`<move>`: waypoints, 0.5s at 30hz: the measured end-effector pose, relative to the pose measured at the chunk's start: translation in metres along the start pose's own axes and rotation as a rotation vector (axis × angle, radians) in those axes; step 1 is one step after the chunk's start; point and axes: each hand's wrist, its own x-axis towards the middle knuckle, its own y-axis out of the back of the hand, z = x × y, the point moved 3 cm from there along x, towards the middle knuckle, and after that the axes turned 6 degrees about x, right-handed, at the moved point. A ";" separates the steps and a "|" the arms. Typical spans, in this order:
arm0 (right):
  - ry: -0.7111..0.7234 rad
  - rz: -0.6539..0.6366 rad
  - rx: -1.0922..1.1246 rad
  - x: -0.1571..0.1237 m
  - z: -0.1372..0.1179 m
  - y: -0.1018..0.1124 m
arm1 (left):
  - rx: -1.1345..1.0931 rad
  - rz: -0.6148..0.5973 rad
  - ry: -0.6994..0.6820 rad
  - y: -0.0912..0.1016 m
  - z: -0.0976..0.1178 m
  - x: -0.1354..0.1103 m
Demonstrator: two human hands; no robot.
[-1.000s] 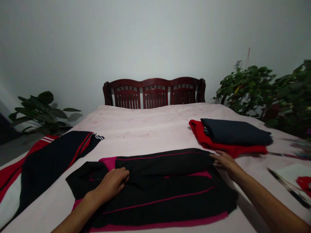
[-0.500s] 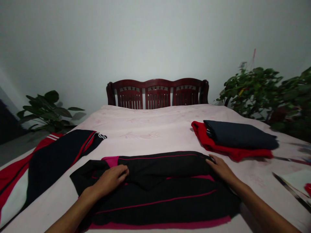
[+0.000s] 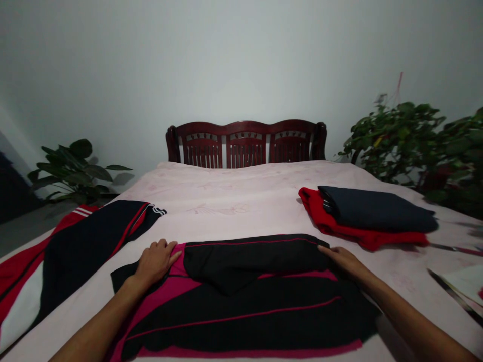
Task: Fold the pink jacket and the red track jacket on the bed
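Observation:
A black garment with magenta trim [image 3: 249,296] lies spread across the near part of the pink-covered bed [image 3: 234,196], its upper part folded down. My left hand [image 3: 155,260] rests flat at the garment's far left corner, fingers stretched out on the fabric. Fingers extended, my right hand [image 3: 341,257] lies flat on the garment's far right edge. Neither hand grips anything that I can see.
A folded dark garment on a folded red one [image 3: 370,216] sits at the right of the bed. A black, red and white jacket [image 3: 64,251] lies at the left. A dark wooden bench back [image 3: 245,143] stands behind; plants [image 3: 407,141] flank both sides.
My left hand has moved left and farther away, from the middle fold to the garment's far left corner, and more magenta shows there. The right hand has barely shifted.

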 end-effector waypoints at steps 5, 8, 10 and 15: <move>0.059 0.075 -0.131 0.001 -0.010 0.003 | -0.133 0.003 0.006 -0.001 -0.009 0.006; 0.110 0.145 -0.135 0.007 -0.025 0.012 | -0.123 0.049 0.047 0.015 -0.019 0.017; 0.137 0.185 -0.140 0.013 -0.032 0.017 | -0.090 0.123 0.075 0.029 -0.023 0.026; 0.104 0.181 -0.174 0.023 -0.022 0.017 | -0.069 0.125 0.114 0.033 -0.018 0.045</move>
